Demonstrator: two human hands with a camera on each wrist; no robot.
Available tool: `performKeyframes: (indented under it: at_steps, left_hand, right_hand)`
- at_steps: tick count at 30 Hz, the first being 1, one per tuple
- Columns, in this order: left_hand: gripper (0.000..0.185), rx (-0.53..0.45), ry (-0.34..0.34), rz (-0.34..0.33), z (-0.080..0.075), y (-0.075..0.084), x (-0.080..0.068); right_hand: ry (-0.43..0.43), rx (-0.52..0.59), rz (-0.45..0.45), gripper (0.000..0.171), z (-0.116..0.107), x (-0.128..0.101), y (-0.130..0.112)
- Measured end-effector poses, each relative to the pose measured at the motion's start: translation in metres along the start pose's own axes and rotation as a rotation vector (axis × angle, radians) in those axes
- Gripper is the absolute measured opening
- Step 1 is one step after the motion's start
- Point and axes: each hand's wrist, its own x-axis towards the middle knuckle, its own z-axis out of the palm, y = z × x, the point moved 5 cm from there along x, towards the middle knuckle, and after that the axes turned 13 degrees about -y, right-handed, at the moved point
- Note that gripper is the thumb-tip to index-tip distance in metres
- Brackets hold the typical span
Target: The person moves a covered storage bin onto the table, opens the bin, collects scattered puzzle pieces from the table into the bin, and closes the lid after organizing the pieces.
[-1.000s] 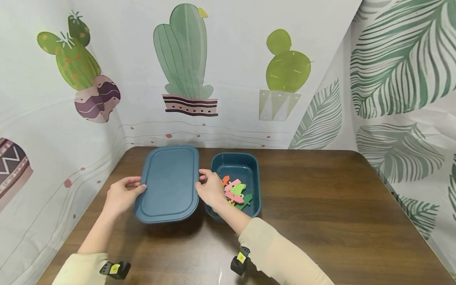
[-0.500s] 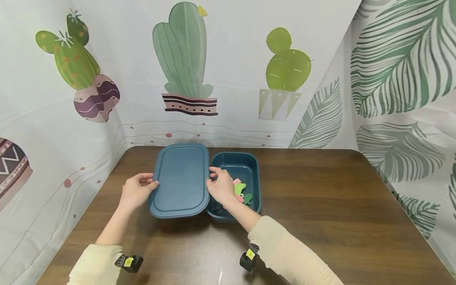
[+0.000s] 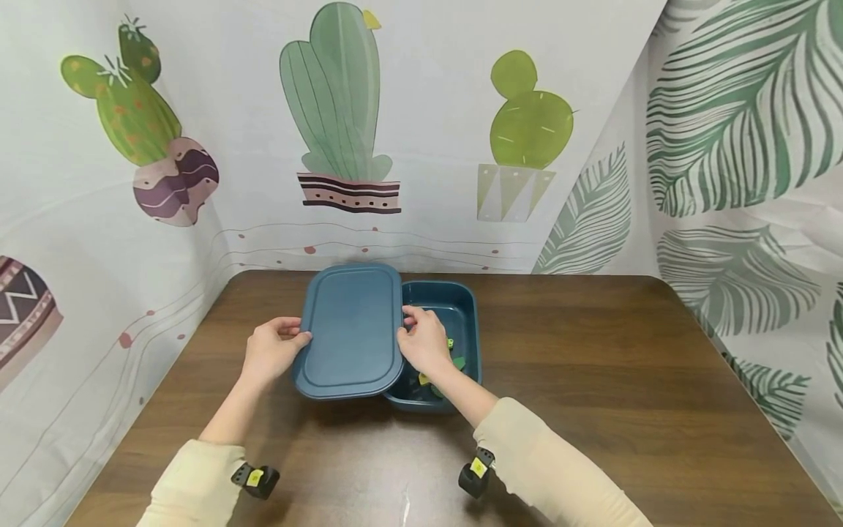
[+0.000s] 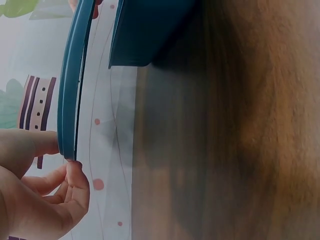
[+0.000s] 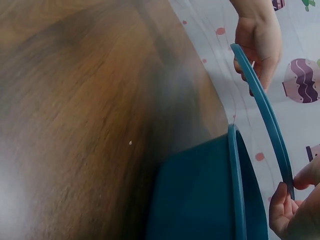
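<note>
A blue rectangular lid with rounded corners is held up off the table by both hands. My left hand pinches its left edge between thumb and fingers; the left wrist view shows the lid edge-on. On the opposite edge, my right hand has the same kind of pinch, above the box. The matching blue box stands on the table, its left part hidden beneath the lid. Inside it, a green piece and a yellow piece show; my right hand and the lid cover the others.
The brown wooden table extends to the right of the box and toward the front. Behind it hangs a white cloth printed with cacti and leaves. Each wrist wears a small black camera, such as the left camera.
Both hands have carried the lid to the right, from beside the box to partly over it. Most of the colourful pieces are now covered from view.
</note>
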Motion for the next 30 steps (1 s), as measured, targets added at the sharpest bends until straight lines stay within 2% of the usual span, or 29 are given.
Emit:
performKeyframes:
  at_steps: [12, 30]
  left_hand:
    - [0.035, -0.044, 0.021, 0.014, 0.014, 0.014, 0.005]
    - [0.032, -0.033, 0.031, 0.042, 0.032, 0.037, 0.01]
  right_hand:
    - [0.049, -0.03, 0.022, 0.038, -0.014, -0.001, 0.012]
    - [0.06, -0.047, 0.056, 0.038, -0.038, -0.01, 0.026]
